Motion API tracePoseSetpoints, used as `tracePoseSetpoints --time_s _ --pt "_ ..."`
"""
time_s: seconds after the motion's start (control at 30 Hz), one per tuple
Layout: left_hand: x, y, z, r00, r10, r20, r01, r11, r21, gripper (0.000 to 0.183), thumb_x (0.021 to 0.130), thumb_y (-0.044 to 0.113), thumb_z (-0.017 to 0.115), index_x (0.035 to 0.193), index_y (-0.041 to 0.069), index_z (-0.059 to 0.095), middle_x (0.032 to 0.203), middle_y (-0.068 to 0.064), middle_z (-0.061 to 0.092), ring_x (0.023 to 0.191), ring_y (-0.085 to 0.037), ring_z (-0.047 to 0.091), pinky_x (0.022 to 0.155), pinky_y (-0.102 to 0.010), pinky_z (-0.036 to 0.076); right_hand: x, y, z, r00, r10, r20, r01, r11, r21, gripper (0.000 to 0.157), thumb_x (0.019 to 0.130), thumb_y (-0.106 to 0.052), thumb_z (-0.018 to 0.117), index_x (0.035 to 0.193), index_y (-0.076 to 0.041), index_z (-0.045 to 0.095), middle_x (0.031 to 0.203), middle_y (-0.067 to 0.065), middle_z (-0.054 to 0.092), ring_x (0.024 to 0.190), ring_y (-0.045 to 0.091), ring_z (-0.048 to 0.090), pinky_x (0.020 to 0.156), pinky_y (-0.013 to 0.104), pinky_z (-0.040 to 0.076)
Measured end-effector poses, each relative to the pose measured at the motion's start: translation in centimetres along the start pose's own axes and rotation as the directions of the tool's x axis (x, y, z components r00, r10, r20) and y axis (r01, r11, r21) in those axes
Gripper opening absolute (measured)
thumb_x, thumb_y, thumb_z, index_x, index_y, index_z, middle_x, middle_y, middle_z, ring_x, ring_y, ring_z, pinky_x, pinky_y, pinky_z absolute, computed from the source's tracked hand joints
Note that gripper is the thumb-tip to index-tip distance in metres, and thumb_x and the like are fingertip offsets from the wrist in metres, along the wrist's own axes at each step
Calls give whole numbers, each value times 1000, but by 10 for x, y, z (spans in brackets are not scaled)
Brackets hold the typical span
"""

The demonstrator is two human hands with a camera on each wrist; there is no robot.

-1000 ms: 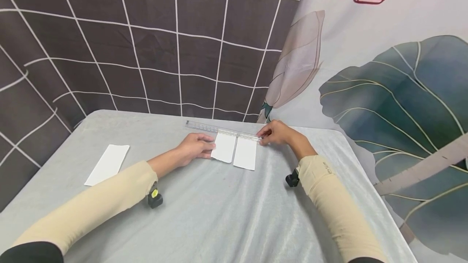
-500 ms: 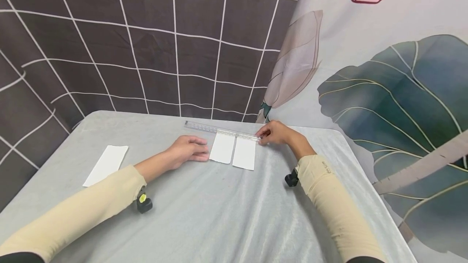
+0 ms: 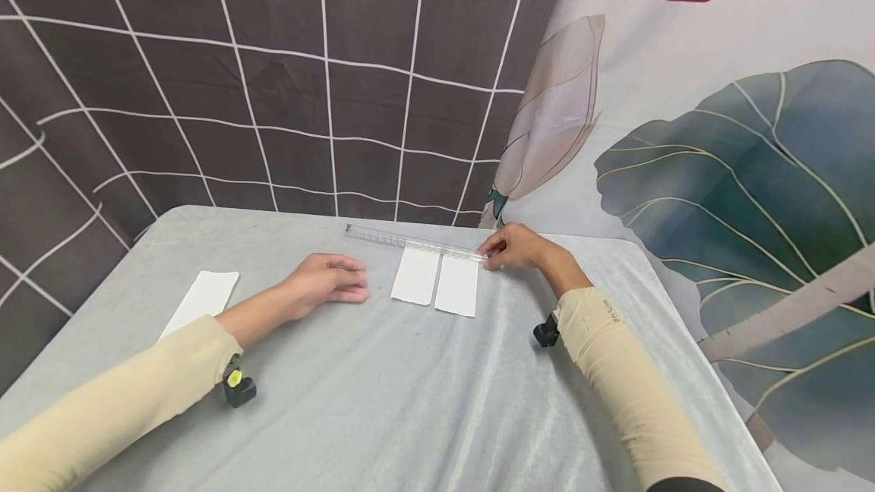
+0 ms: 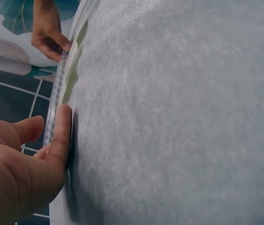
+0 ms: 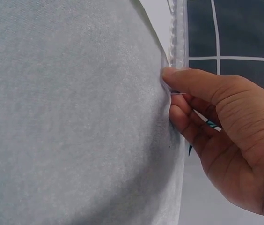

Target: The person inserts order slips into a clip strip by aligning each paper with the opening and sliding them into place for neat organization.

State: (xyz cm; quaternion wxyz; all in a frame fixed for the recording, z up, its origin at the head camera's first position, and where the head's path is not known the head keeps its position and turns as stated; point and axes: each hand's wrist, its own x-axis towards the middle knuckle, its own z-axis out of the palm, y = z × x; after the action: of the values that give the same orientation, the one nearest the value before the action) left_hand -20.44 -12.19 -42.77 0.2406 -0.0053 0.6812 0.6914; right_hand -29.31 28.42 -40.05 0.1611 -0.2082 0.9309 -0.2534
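Note:
A clear plastic ruler (image 3: 379,234) lies slantwise near the back of the table, along the top edges of two white paper pieces. The left paper piece (image 3: 416,275) and the right paper piece (image 3: 456,285) sit side by side with a narrow gap. My right hand (image 3: 514,247) pinches the ruler's right end between thumb and fingers, as the right wrist view also shows. To the left of the papers, my left hand (image 3: 323,286) is held apart from them, fingers loosely extended and holding nothing. In the left wrist view its thumb and fingers are spread.
Another white paper strip (image 3: 201,301) lies at the table's left, partly covered by the left sleeve. Light grey cloth covers the table (image 3: 383,401). Behind stands a dark gridded curtain (image 3: 273,97); a leaf-printed cloth (image 3: 718,173) hangs at the right.
My left hand has let go of the left paper piece's edge and moved away to the left. The right hand stays at the ruler's end; ruler and papers look almost unmoved.

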Motion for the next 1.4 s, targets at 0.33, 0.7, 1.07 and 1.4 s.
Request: tracePoseSetpoints --time_s 0.33,0.7,1.07,1.4 --pt "-8 4 -5 1000 -9 -7 9 1000 24 53 111 -1 63 158 -19 45 109 -8 77 93 -14 83 97 -32 71 1 1 0 1000 -6 -3 6 1000 -2 27 94 -6 88 120 -1 86 102 10 84 86 7 65 79 22 54" --pt "-17 3 -10 1000 -14 3 14 1000 26 55 112 0 62 159 -20 43 110 -6 79 93 -14 84 95 -32 71 2 0 -1 1000 10 -3 -10 1000 -9 29 93 -8 90 121 -1 86 103 11 85 86 8 65 78 21 54" --pt "-27 3 -23 1000 -29 4 29 1000 3 59 112 3 64 162 -18 40 113 -5 80 97 -16 85 96 -36 71 1 -2 0 1000 17 -2 -17 1000 10 28 92 -6 90 119 -1 87 99 7 84 84 6 63 77 21 53" --pt "-37 3 -27 999 -36 16 36 999 21 57 114 5 63 160 -19 40 116 -6 79 98 -14 84 98 -34 71 0 -1 0 1000 24 -3 -24 1000 -19 28 93 -9 90 120 -2 87 98 7 83 85 8 62 76 22 53"
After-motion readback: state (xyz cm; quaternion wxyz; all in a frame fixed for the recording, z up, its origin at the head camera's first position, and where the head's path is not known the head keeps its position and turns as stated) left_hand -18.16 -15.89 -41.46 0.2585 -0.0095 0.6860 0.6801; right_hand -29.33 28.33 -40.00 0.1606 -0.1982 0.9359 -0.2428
